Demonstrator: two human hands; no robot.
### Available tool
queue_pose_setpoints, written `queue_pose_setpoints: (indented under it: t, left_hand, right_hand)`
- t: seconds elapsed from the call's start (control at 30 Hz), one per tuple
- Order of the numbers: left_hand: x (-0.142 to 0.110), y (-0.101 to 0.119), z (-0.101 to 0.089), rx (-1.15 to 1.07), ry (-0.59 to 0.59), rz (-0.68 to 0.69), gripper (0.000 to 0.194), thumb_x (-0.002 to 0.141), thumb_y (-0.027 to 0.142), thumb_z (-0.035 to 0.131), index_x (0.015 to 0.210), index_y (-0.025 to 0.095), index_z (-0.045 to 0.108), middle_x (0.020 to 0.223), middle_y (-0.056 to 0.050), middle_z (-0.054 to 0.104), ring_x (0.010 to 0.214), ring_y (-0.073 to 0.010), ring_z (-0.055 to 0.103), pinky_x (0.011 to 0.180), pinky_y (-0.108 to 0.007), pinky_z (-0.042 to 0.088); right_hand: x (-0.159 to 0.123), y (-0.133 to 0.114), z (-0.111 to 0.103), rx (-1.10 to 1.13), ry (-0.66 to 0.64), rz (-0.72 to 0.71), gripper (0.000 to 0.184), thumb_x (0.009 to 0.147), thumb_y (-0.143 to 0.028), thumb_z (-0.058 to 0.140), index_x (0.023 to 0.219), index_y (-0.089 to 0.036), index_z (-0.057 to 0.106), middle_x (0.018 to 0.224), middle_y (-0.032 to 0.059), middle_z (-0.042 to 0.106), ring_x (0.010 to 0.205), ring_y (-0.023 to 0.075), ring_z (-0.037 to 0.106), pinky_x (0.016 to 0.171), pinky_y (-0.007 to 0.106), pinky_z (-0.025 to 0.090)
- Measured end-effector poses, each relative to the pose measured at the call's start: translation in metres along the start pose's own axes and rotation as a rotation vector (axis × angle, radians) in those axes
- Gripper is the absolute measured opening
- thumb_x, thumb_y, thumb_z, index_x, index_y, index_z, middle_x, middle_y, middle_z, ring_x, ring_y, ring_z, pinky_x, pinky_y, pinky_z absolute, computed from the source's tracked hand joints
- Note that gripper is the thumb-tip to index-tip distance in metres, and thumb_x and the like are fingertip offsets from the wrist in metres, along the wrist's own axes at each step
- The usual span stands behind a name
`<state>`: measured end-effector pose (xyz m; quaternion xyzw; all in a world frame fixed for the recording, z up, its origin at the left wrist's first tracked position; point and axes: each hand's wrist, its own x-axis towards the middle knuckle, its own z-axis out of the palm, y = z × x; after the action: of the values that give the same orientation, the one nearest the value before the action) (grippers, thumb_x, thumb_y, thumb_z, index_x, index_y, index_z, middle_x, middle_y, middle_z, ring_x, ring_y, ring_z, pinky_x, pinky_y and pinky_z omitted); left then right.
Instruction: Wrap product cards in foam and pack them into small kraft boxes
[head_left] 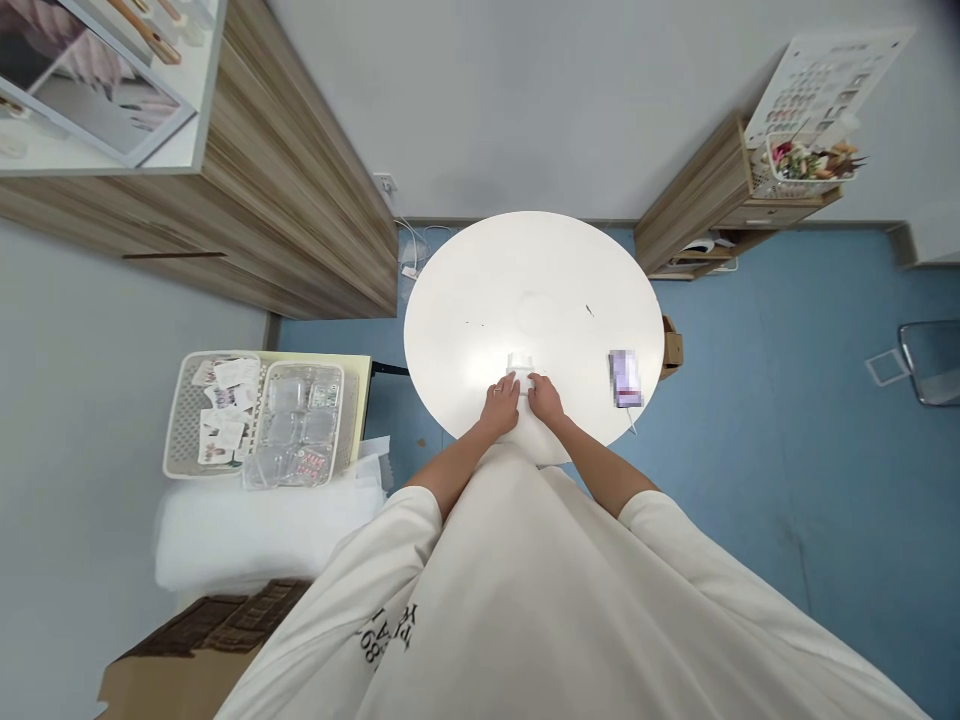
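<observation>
Near the front edge of a round white table (472,290), a small white object (520,360) lies between my hands. It is pale on pale, so its exact kind cannot be made out; it looks blocky, with a lower edge nearer to me. My left hand (501,404) has its fingers on the object's left side, and a ring shows on one finger. From the right, my right hand (546,399) holds the other side with thumb and fingers bent. The fingertips of both hands nearly meet over its near part.
A phone-like purple item (625,378), partly blurred, lies on the table's right side with a cable (631,422). White baskets (174,440) with cards and clear boxes stand at the left, beside white wrapping (262,535). Wooden cabinets (300,180) flank the table; a cardboard box (180,680) is lower left.
</observation>
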<state>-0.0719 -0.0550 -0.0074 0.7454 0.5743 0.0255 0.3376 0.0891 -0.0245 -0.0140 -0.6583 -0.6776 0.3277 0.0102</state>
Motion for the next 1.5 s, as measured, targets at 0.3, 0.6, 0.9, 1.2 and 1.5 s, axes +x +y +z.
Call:
queue_pose_setpoints:
  t: [0.3, 0.6, 0.9, 1.2, 1.5]
  left_hand:
    - [-0.008, -0.028, -0.011, 0.163, -0.014, 0.030, 0.074, 0.085, 0.012, 0.049, 0.157, 0.012, 0.030, 0.166, -0.019, 0.025, 0.153, -0.0345, 0.023, 0.120, -0.050, 0.023]
    - [-0.039, -0.108, -0.049, 0.231, 0.025, -0.130, 0.077, 0.088, 0.013, 0.046, 0.162, 0.013, 0.022, 0.169, -0.017, 0.020, 0.155, -0.0334, 0.018, 0.123, -0.053, 0.020]
    - [-0.053, -0.172, -0.082, 0.209, 0.004, -0.219, 0.084, 0.087, 0.009, 0.044, 0.165, 0.020, 0.014, 0.172, -0.009, 0.010, 0.157, -0.0313, 0.011, 0.125, -0.056, 0.015]
    - [-0.046, -0.174, -0.077, 0.278, 0.038, -0.207, 0.077, 0.089, 0.009, 0.042, 0.163, 0.020, 0.025, 0.170, -0.012, 0.019, 0.156, -0.0349, 0.015, 0.124, -0.064, 0.008]
    - [-0.052, -0.157, -0.085, 0.261, 0.078, -0.198, 0.081, 0.085, 0.008, 0.043, 0.163, 0.015, 0.023, 0.170, -0.016, 0.016, 0.153, -0.0355, 0.023, 0.122, -0.057, 0.022]
  right_hand:
    - [0.004, -0.026, 0.018, 0.130, -0.047, -0.017, 0.057, 0.093, -0.012, 0.043, 0.149, -0.017, 0.050, 0.138, 0.0118, 0.062, 0.115, 0.0196, 0.063, 0.104, 0.033, 0.049]
    - [0.045, -0.110, 0.051, 0.231, -0.167, -0.190, 0.058, 0.090, -0.007, 0.049, 0.147, -0.012, 0.053, 0.145, 0.0131, 0.058, 0.129, 0.0235, 0.058, 0.115, 0.037, 0.043]
    - [0.082, -0.176, 0.079, 0.133, -0.285, -0.268, 0.064, 0.090, -0.011, 0.050, 0.154, -0.008, 0.042, 0.156, 0.0165, 0.045, 0.141, 0.0268, 0.047, 0.120, 0.040, 0.037]
    - [0.063, -0.158, 0.074, 0.105, -0.229, -0.166, 0.062, 0.093, -0.020, 0.050, 0.154, -0.009, 0.040, 0.157, 0.0194, 0.039, 0.140, 0.0273, 0.047, 0.118, 0.039, 0.038]
    - [0.015, -0.121, 0.037, 0.098, -0.202, -0.066, 0.052, 0.096, -0.023, 0.051, 0.148, -0.013, 0.050, 0.155, 0.0164, 0.042, 0.125, 0.0249, 0.059, 0.110, 0.034, 0.046]
